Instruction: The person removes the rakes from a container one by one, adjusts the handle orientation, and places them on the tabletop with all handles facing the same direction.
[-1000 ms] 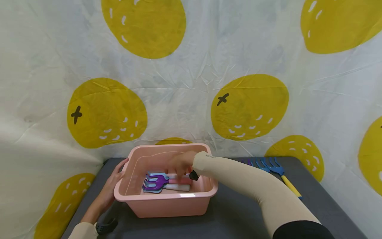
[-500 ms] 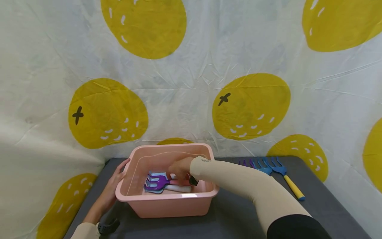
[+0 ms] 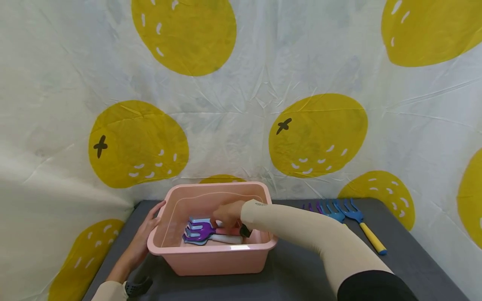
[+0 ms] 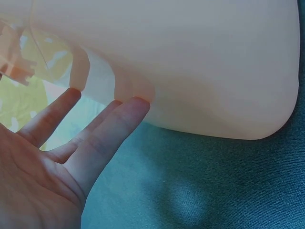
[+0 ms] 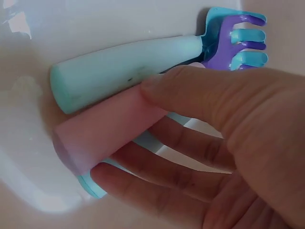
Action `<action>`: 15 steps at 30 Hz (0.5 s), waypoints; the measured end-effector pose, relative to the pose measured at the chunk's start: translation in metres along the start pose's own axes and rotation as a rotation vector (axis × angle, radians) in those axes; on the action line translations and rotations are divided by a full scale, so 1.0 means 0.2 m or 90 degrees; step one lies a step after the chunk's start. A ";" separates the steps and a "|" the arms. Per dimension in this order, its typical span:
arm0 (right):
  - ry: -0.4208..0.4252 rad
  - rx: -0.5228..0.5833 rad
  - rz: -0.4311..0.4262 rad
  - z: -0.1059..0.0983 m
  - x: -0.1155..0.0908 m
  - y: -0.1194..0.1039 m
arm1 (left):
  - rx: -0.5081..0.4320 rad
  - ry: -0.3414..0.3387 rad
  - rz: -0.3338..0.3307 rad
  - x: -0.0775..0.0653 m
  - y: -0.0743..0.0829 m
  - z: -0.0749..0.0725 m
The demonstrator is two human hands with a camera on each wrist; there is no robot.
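A pink plastic basin holds several small garden hand forks. In it, my right hand pinches the pink handle of a purple hand fork, thumb on one side and fingers round the other. Close alongside lies a light blue hand fork with a pale handle. Another pale handle lies nearer the basin's front wall. My left hand rests against the basin's left side near the rim; the left wrist view shows straight fingers touching the outer wall.
On the dark grey table, right of the basin, lie more hand forks: a blue fork with a yellow handle and others partly hidden behind my right arm. A white cloth with yellow fruit prints hangs behind the table.
My right hand has settled onto the purple fork's pink handle and closed around it. My left hand has stayed on the basin's side.
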State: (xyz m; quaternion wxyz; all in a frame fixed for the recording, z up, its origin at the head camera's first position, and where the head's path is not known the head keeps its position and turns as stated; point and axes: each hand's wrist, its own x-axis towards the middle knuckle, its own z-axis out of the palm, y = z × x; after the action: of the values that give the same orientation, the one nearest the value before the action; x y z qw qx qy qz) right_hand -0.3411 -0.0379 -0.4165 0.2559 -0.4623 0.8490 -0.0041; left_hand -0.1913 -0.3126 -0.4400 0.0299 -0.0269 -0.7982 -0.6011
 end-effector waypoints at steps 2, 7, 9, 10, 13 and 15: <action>0.002 -0.014 0.001 0.00 0.01 0.01 | 0.001 -0.001 0.000 0.00 0.00 0.00; -0.001 -0.001 0.023 -0.05 -0.03 -0.01 | 0.003 -0.004 0.000 0.00 0.00 0.00; -0.008 0.001 0.024 -0.08 -0.06 -0.03 | -0.002 -0.005 0.002 0.00 0.01 0.00; -0.013 0.003 0.029 -0.10 -0.07 -0.03 | -0.003 -0.006 0.002 0.00 0.01 0.00; -0.049 0.028 0.030 -0.17 -0.11 -0.03 | -0.002 -0.004 0.002 0.01 0.01 0.00; -0.078 0.044 0.021 -0.20 -0.12 -0.02 | -0.002 -0.001 -0.002 0.01 0.02 -0.01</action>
State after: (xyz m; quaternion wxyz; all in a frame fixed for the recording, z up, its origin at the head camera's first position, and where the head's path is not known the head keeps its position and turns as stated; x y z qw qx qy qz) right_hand -0.3451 -0.0318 -0.3700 0.3234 -0.4384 0.8385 -0.0007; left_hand -0.1926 -0.3128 -0.4360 0.0283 -0.0262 -0.7971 -0.6026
